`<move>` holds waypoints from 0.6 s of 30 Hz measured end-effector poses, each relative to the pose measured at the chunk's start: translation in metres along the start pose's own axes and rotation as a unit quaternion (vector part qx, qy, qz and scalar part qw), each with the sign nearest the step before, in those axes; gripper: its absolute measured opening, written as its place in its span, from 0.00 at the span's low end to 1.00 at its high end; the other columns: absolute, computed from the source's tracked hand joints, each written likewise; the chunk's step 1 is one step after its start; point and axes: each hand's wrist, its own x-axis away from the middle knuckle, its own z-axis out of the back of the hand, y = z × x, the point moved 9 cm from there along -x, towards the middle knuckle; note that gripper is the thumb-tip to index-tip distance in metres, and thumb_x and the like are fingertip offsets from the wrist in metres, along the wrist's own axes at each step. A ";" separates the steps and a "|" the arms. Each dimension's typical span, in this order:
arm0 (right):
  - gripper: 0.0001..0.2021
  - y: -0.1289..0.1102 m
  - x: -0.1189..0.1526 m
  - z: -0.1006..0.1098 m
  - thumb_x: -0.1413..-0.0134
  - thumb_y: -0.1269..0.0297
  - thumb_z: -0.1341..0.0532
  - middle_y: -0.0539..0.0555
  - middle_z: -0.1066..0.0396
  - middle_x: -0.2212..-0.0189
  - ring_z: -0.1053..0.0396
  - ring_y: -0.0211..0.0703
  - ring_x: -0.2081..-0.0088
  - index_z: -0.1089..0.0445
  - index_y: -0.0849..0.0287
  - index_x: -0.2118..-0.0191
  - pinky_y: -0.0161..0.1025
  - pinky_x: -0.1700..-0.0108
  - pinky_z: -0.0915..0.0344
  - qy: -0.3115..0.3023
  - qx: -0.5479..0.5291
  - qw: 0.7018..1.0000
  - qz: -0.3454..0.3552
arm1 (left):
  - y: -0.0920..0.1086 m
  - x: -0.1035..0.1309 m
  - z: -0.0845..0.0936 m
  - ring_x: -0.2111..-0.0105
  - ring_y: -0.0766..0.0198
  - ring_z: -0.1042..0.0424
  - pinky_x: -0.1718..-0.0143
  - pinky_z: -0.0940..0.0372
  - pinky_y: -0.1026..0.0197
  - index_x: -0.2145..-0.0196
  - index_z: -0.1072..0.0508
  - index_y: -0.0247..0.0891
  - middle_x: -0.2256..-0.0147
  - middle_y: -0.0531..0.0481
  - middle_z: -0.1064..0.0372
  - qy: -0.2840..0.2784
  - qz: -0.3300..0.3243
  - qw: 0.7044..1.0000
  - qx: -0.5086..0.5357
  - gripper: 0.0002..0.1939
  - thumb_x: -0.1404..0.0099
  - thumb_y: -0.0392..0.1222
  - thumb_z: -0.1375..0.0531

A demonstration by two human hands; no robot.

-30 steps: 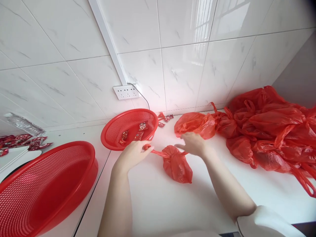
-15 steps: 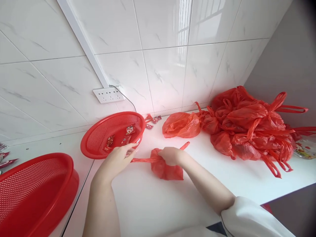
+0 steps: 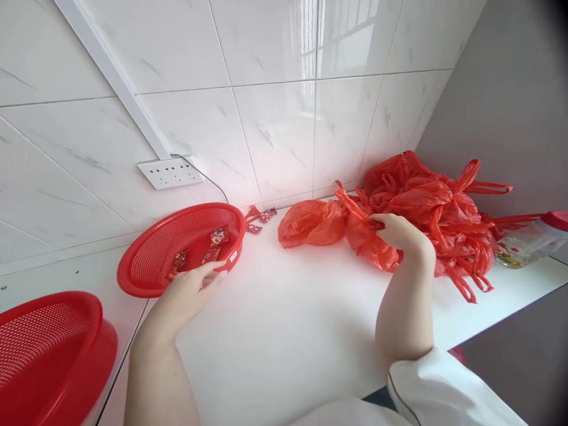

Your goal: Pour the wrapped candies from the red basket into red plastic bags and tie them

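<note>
My right grip [image 3: 376, 223] is pinched on the red bag [image 3: 377, 248], just left of it, by the pile [image 3: 437, 204] along the desk's [image 3: 275, 331] back edge. Left grip [image 3: 189, 293] loosely parted, empty, farther off.

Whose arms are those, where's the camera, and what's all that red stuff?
There's no robot here! These are a person's two bare hands. All the pictures come from one camera worn on that person's head, looking forward and down, so you see almost what they see.

The right hand is holding a red plastic bag. The left hand holds nothing I can see. It is by the rim of a red basket with small packets inside; I can't tell whether it touches.

On the white surface there is also another red basket at the left edge, a puffy red bag near the wall, a big pile of red bags, and a clear jar with a red lid.
</note>
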 end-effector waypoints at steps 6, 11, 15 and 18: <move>0.27 0.048 -0.026 -0.052 0.58 0.75 0.43 0.60 0.25 0.57 0.27 0.47 0.64 0.28 0.59 0.48 0.39 0.65 0.35 -0.102 0.005 0.991 -0.092 | 0.006 0.004 0.007 0.47 0.51 0.31 0.48 0.36 0.53 0.46 0.29 0.45 0.48 0.49 0.28 0.034 0.002 0.999 0.010 0.25 0.35 0.57 0.50; 0.28 0.023 -0.018 -0.036 0.56 0.63 0.35 0.63 0.29 0.50 0.29 0.53 0.55 0.32 0.58 0.45 0.40 0.63 0.34 -0.074 0.003 0.994 -0.080 | -0.004 -0.011 0.002 0.42 0.52 0.37 0.42 0.41 0.53 0.43 0.33 0.43 0.41 0.48 0.35 0.069 -0.012 0.997 0.013 0.26 0.34 0.54 0.50; 0.22 -0.022 -0.006 -0.018 0.47 0.57 0.40 0.59 0.29 0.49 0.30 0.51 0.52 0.32 0.56 0.46 0.41 0.58 0.34 -0.031 -0.048 0.998 -0.021 | -0.021 -0.032 -0.022 0.40 0.52 0.38 0.40 0.44 0.54 0.39 0.37 0.38 0.40 0.43 0.38 0.032 -0.010 0.999 0.002 0.29 0.33 0.52 0.51; 0.18 -0.058 -0.002 -0.026 0.45 0.58 0.41 0.59 0.27 0.51 0.29 0.48 0.54 0.31 0.57 0.49 0.39 0.57 0.34 -0.061 -0.089 0.993 0.045 | -0.026 -0.040 -0.033 0.40 0.53 0.38 0.41 0.44 0.54 0.38 0.38 0.40 0.40 0.43 0.37 0.003 -0.010 1.000 -0.007 0.27 0.33 0.48 0.52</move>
